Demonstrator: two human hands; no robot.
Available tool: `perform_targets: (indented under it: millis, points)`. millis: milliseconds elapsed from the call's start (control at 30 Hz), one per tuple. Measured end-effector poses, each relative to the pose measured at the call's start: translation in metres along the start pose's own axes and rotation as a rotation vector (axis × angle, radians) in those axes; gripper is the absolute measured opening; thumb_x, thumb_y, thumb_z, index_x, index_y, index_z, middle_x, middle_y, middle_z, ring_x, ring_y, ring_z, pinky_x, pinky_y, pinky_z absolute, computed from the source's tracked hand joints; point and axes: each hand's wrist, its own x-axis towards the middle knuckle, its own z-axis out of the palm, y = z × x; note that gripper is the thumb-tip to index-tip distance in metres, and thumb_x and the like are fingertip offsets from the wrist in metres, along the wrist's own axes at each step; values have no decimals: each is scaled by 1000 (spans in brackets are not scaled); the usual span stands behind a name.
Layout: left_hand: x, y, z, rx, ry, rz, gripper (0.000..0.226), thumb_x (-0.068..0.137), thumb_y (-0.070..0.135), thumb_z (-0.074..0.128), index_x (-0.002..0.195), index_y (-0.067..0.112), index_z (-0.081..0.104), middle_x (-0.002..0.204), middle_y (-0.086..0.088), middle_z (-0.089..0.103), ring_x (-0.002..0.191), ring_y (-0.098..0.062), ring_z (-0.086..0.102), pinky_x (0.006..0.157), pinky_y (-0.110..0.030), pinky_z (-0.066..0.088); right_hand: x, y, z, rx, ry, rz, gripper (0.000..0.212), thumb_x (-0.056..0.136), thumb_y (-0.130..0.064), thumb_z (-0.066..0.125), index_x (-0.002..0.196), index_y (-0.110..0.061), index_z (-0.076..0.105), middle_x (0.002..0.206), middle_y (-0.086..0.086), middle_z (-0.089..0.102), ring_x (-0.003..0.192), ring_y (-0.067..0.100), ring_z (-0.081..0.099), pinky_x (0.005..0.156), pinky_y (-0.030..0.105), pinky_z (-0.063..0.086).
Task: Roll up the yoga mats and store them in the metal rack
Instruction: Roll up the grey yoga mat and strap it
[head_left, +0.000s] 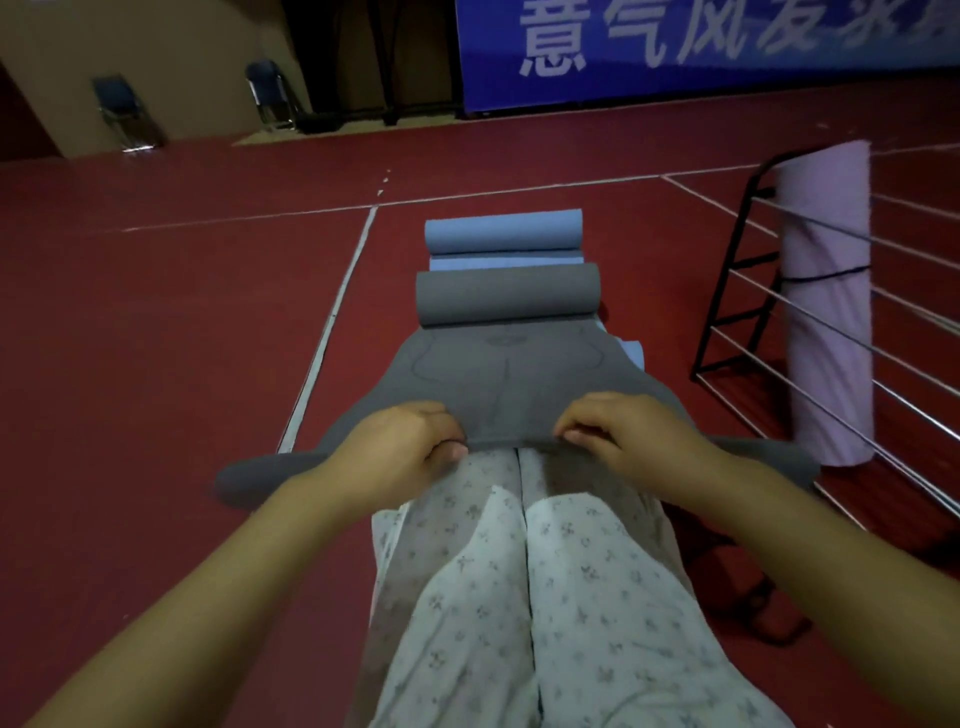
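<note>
With my left hand (402, 444) and right hand (621, 431) both pinching the grey mat's (498, 374) near edge between them, uneven tucking could start a crooked, loose roll.

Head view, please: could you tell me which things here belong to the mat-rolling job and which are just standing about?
Part of the job: grey mat gripped by left hand and right hand; blue mat; pink rolled mat; metal rack.

Just about: folding chairs; blue banner.

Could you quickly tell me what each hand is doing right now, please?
Left hand: grips the near edge of the grey mat.
Right hand: grips the same edge of the grey mat.
</note>
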Motion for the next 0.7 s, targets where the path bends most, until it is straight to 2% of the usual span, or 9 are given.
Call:
perform_targets:
  millis: [67,233,333,400,467,500,567,633,700]
  points:
    - [-2,4,-1,54,3,6,37,93,36,41,103,13,68,98,-1,61,93,-22,58,73,-30,43,-8,2,9,-13,73,-20,13,93,-14,58,98,-11,70,96,3,67,90,21,61,80,33,47]
    - [2,10,8,-37,-17,-58,22,98,24,49,104,9,64,100,-5,60,96,-24,56,77,-31,41,-19,16,24,-23,231,-6,15,93,-13,55,98,-14,69,94,1,67,86,20,61,73,33,48]
    - [13,5,19,-232,-38,-221,21,97,28,50,113,15,57,99,4,63,95,-18,58,80,-30,44,-14,33,39,-12,218,68,17,95,-14,53,104,-16,68,100,0,67,90,21,62,75,36,49]
    - [17,0,27,-275,-43,-243,24,97,31,49,119,22,46,89,12,58,83,-11,57,73,-31,45,-10,38,48,21,232,106,18,96,-16,53,105,-15,68,102,0,68,91,20,63,75,34,49]
    - [21,-6,31,-278,8,-204,24,96,29,51,119,25,44,91,14,53,76,-3,52,69,-30,43,-7,41,56,-27,368,54,17,95,-17,53,100,-13,69,93,3,68,83,22,63,70,31,49]
    - [22,-9,32,-250,63,-157,23,96,27,53,118,26,47,97,13,52,78,-4,52,70,-30,43,-7,42,59,-92,456,-19,18,94,-19,51,97,-13,67,89,4,66,80,22,61,68,31,48]
    - [27,-14,34,-69,185,-17,23,90,26,54,113,29,54,104,6,53,86,-14,50,73,-32,39,-12,45,67,-193,578,-170,20,97,-25,45,99,-15,62,94,3,59,83,19,53,75,28,42]
    - [31,-11,38,102,280,84,22,81,20,52,97,29,63,94,3,54,86,-17,42,75,-31,23,-19,48,68,-238,622,-265,21,98,-30,47,103,-17,63,100,0,52,86,17,49,82,27,32]
    - [34,1,43,177,324,118,23,73,13,47,82,23,67,84,0,53,82,-18,36,69,-29,12,-22,49,64,-280,642,-289,24,95,-30,54,101,-14,71,97,-1,57,85,16,51,86,31,31]
